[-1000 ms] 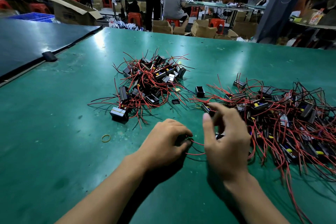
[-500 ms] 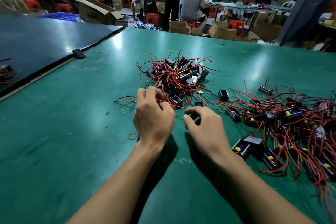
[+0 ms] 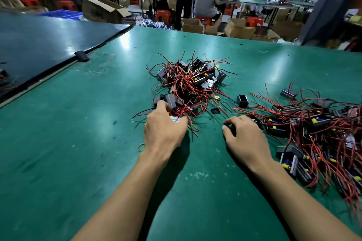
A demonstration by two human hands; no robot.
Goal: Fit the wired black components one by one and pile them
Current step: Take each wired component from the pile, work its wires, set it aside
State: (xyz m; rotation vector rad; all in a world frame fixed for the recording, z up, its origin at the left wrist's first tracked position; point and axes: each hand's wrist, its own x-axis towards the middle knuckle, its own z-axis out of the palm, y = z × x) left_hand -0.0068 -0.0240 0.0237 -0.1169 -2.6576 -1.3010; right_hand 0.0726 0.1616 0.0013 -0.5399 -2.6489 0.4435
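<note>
A wired black component (image 3: 175, 119) with a pale face sits at the near edge of the middle pile (image 3: 193, 82) of red-wired parts. The left hand (image 3: 164, 131) is curled over it, with fingers and thumb closed round it. The right hand (image 3: 244, 141) hovers low beside the bigger heap (image 3: 313, 123) with fingers bent, though I can't tell if it holds anything. A loose black casing (image 3: 242, 100) stands between the piles on the green table (image 3: 78, 143).

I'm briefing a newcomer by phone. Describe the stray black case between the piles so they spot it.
On the green table, look between the middle wire pile and the right wire pile. The black case stands there alone, open-topped, boxier than the flat black piece beside it.
</note>
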